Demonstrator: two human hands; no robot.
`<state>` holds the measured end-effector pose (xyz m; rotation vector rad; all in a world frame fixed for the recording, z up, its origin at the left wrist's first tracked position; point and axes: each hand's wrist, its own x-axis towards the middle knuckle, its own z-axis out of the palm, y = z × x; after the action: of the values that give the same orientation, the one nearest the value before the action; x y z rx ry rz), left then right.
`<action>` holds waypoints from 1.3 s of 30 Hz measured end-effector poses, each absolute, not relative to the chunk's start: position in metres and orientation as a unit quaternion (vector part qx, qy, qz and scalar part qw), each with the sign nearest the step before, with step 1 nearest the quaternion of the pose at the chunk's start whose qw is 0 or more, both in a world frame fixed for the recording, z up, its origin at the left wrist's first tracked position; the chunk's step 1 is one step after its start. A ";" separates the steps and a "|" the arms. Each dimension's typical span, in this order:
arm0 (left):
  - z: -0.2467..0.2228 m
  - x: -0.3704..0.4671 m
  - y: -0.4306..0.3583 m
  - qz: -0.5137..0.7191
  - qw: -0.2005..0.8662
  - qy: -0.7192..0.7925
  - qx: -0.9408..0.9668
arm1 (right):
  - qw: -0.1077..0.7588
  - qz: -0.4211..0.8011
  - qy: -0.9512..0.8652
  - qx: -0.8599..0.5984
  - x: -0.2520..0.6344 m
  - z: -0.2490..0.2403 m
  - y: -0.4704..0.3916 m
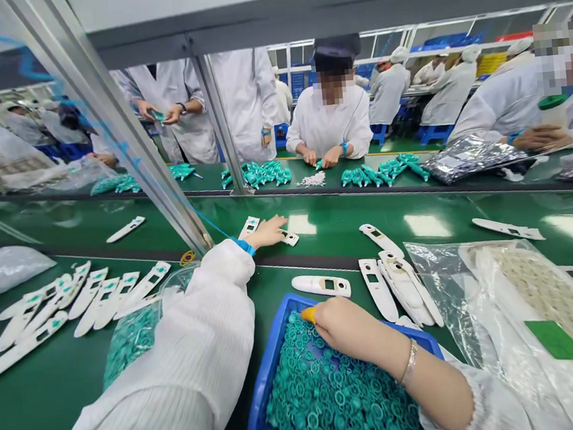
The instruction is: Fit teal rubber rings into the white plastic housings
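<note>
My left hand point(268, 232) reaches onto the green belt, fingers stretched out, wearing a blue wrist strap point(245, 245). Beside and partly under its fingers lies a white plastic casing point(291, 238); another white casing point(250, 226) is just behind the hand. My right hand point(339, 324) is closed above a blue bin point(261, 384) filled with small teal rings point(327, 392). A yellow cover, like a finger cot point(308, 315), shows at its fingertip; what the fingers hold, if anything, is hidden. A single white casing point(321, 285) rests just beyond the bin.
White casings with teal parts point(101, 301) lie at left, near a bag of teal parts point(131, 339). More casings point(406, 285) are piled right, beside a clear plastic bag point(514, 289). A metal post point(129, 135) rises at left. Across the belt, a co-worker point(331, 117) handles teal parts.
</note>
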<state>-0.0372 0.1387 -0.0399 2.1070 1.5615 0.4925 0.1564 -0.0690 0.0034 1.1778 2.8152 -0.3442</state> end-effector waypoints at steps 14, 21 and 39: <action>0.021 0.014 0.078 0.407 0.405 0.473 0.668 | 0.058 -0.090 0.919 0.380 0.146 0.003 -0.088; 0.039 0.034 -0.007 0.449 0.743 0.251 0.428 | -0.427 -0.191 0.786 0.404 0.175 0.038 -0.076; 0.048 0.051 -0.061 0.381 0.789 0.197 0.440 | -0.542 0.128 0.698 0.451 0.193 0.034 -0.073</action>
<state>0.0511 -0.0608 0.0478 0.9470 0.4240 0.8197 0.1933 -0.0732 0.0343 2.2991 3.5591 0.6525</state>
